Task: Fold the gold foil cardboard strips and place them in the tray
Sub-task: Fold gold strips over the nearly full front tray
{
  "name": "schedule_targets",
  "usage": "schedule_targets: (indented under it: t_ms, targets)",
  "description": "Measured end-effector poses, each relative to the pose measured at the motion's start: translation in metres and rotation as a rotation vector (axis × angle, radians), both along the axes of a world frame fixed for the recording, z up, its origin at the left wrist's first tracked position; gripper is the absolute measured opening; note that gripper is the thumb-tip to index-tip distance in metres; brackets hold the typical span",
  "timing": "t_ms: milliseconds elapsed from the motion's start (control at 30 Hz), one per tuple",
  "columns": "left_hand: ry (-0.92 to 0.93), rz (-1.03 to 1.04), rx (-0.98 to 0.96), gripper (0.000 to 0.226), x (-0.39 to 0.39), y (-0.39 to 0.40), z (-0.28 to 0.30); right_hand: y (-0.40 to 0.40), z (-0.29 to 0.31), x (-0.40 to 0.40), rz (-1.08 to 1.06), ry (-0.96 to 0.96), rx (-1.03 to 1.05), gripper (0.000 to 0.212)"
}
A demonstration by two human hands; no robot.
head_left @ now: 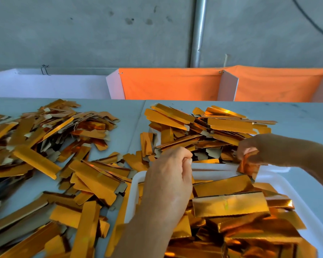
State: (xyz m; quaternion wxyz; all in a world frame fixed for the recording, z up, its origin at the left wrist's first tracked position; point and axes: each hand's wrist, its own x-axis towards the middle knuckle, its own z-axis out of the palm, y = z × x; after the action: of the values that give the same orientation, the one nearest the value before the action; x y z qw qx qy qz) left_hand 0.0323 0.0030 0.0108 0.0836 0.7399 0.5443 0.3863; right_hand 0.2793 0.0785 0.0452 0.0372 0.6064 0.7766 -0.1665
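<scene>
A white tray [280, 169] at the lower right is piled with folded gold foil strips [229, 205]. My right hand [268, 149] is over the tray's far rim and pinches a bent gold strip [248, 165] that hangs down from its fingers. My left hand [168, 179] is over the tray's far left corner with its fingers curled and the thumb pressed against them. Whether it holds anything is hidden. Unfolded gold strips lie in a heap [209, 127] just beyond the tray.
More loose gold strips [45, 146] cover the left half of the grey table [296, 116] and its front left. Behind the table stand a white board [54, 86] and orange cloth panels [172, 84] against a concrete wall.
</scene>
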Motion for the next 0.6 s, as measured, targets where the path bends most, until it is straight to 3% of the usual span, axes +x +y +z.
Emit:
schedule_targets:
  t_ms: [167, 333, 433, 500, 600]
  targets:
    - [0.021, -0.008, -0.004, 0.020, 0.001, 0.000, -0.002, -0.004, 0.000, 0.002, 0.051, -0.176, -0.076, 0.051]
    - [0.020, -0.011, -0.001, 0.022, 0.003, 0.001, -0.005, -0.007, 0.004, 0.014, -0.004, -0.182, 0.094, 0.032]
    - [0.020, -0.019, 0.000, 0.023, 0.003, 0.000, -0.005, -0.009, 0.007, 0.025, -0.023, -0.046, 0.151, 0.031]
    - [0.009, -0.028, 0.008, 0.023, 0.002, 0.001, -0.005, -0.009, 0.007, 0.027, -0.076, 0.033, 0.294, 0.030]
    - [-0.062, -0.071, 0.015, 0.024, 0.003, 0.001, -0.002, -0.013, 0.014, 0.019, -0.266, 0.399, 0.536, 0.018]
